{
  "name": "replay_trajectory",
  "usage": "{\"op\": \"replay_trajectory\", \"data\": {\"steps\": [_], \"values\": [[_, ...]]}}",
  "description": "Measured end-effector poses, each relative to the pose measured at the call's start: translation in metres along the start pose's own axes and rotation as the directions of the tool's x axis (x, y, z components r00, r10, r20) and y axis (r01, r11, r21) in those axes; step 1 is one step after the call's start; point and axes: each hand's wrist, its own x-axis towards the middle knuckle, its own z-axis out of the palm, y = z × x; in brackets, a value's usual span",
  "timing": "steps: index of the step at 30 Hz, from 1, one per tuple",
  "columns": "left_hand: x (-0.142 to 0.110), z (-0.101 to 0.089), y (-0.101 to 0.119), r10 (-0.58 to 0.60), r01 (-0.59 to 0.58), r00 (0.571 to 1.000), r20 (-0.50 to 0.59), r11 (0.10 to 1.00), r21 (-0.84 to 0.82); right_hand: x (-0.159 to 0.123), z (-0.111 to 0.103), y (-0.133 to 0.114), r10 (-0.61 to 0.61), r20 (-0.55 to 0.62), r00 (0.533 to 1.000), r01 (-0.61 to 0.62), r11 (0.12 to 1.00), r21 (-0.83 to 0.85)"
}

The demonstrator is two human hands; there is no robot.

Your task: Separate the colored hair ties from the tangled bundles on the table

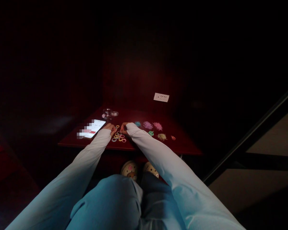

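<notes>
On the dark red table, my left hand (110,127) is closed, fingertips drawn together, beside a heap of pastel hair ties (119,137). A yellow hair tie (117,126) shows right at its fingertips; whether they grip it I cannot tell. Facing it, my right hand (124,127) is curled in a pinch just above the same heap. What sits between its fingers is too small to make out. Close to the right sleeve lie small sorted piles of bands: blue (137,124), purple (148,125), pink (157,126), green (151,133) and yellowish (162,136).
A lit phone (95,128) lies left of my left hand. Behind it stand clear round containers (107,112). Some orange bands (173,137) rest at the table's (182,145) right. A white socket plate (161,97) is on the back wall. My clogs (129,169) are below the front edge.
</notes>
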Motion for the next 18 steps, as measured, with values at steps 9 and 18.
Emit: {"op": "replay_trajectory", "data": {"steps": [9,18], "values": [[0.002,-0.007,-0.001,-0.070,0.065,0.998,-0.006,0.952,-0.299,0.004,-0.002,-0.001,-0.015,-0.120,0.993,0.037,0.984,0.177],[0.020,0.015,-0.004,-0.302,0.255,0.951,0.067,0.641,-0.724,0.015,0.015,0.002,0.174,-0.325,0.930,0.081,0.764,0.640]]}}
